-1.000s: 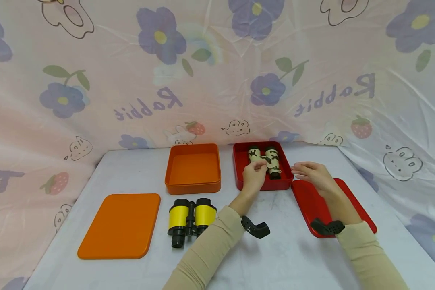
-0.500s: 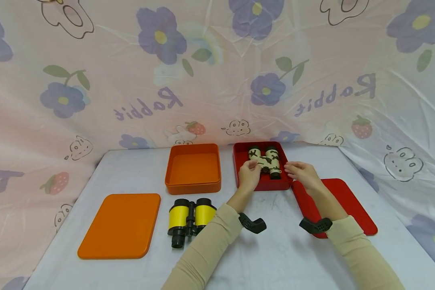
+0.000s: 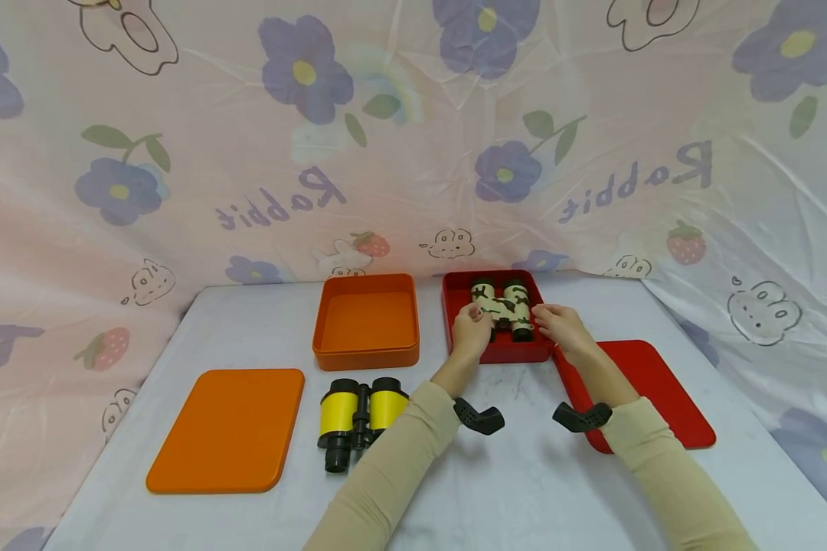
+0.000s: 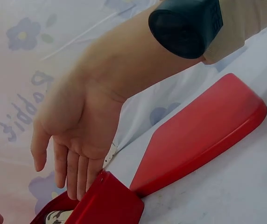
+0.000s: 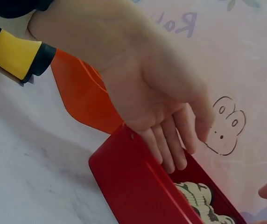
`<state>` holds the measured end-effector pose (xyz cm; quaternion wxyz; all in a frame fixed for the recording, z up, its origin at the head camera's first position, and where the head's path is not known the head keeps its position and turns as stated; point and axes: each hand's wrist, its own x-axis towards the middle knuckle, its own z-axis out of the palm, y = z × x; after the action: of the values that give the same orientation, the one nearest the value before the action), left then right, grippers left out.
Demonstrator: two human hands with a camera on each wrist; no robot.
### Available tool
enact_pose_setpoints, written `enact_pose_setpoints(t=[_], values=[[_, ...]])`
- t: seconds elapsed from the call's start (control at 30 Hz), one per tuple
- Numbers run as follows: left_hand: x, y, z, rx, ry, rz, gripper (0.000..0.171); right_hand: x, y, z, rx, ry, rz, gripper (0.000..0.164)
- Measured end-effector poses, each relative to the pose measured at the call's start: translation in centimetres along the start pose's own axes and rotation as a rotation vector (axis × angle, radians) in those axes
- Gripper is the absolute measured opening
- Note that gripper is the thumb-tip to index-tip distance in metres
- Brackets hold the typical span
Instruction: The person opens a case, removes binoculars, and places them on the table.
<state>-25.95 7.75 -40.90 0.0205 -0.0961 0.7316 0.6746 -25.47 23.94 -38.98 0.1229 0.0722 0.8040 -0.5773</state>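
Camouflage-patterned binoculars (image 3: pixel 505 308) lie in a red box (image 3: pixel 517 354) at the back of the table. In the head view my left hand (image 3: pixel 470 335) is at the left barrel's near end, overlapping part of it. The right wrist view shows that hand (image 5: pixel 143 93) with its fingers nearly straight, reaching down over the box's edge. On the other side, my right hand (image 3: pixel 563 330) has its fingertips at the box's right wall. Its fingers hang loosely straight in the left wrist view, where the right hand (image 4: pixel 84 121) faces the camera. I cannot tell whether either hand touches the binoculars.
A red lid (image 3: pixel 651 383) lies right of the box, partly under the right forearm. An orange box (image 3: pixel 367 358) stands to the left, with an orange lid (image 3: pixel 226 431) nearer. Yellow and black binoculars (image 3: pixel 339 413) lie between that lid and my left sleeve. A printed curtain (image 3: pixel 413 153) hangs behind.
The right hand has moved left to the red box's right wall. My left hand has shifted slightly left from over the binoculars' middle to the left barrel. The binoculars stay in the box.
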Motion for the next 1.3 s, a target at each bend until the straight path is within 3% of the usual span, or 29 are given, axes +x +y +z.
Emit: enact_pose_setpoints(t=[0.13,0.33,0.67,1.0,1.3], values=[[0.3,0.0,0.1,-0.005,-0.007,-0.015,0.043,0.8,-0.1,0.4,0.004,0.013,0.025,0.059],[1.0,-0.1,0.1,0.030,0.002,0.031,0.044,1.8,-0.2,0.9,0.020,0.022,0.041,0.060],[2.2,-0.3,0.1,0.231,0.049,0.153,0.041,3.2,0.0,1.5,-0.008,0.053,0.044,0.059],[2.9,-0.5,0.2,0.224,-0.005,0.055,0.049,3.7,-0.3,1.6,-0.005,0.059,0.077,0.060],[3.4,-0.8,0.2,0.326,-0.053,0.132,0.051,4.3,-0.1,1.5,0.065,0.026,0.098,0.060]])
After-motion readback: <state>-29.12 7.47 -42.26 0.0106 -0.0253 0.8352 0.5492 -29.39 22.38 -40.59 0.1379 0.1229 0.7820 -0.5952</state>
